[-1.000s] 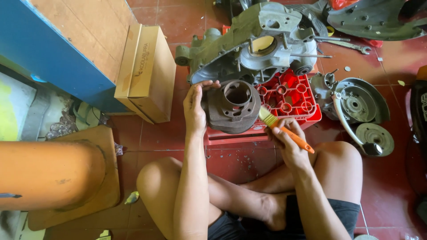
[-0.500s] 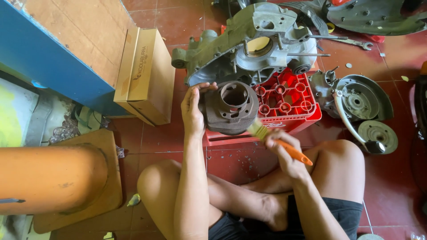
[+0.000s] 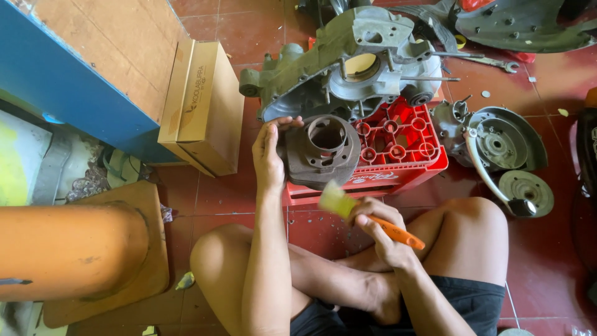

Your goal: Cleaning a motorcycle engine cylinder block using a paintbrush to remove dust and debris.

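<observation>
I sit cross-legged on a red tiled floor. My left hand (image 3: 270,152) grips the left side of a dark finned engine cylinder (image 3: 323,151) that rests on a red plastic crate (image 3: 404,140). My right hand (image 3: 379,233) holds a paintbrush (image 3: 367,218) with an orange handle and pale bristles. The bristles sit just below the cylinder's lower edge and look blurred.
A grey engine crankcase (image 3: 348,62) lies on the crate's far side. A round brake drum plate (image 3: 504,143) and a disc (image 3: 527,186) lie to the right. A cardboard box (image 3: 205,106) stands left, beside a blue wooden board (image 3: 68,81). An orange cylinder (image 3: 68,249) lies at lower left.
The brush has come down from the cylinder's right side to below its lower edge. My right hand moved down and toward me. My left hand stays on the cylinder.
</observation>
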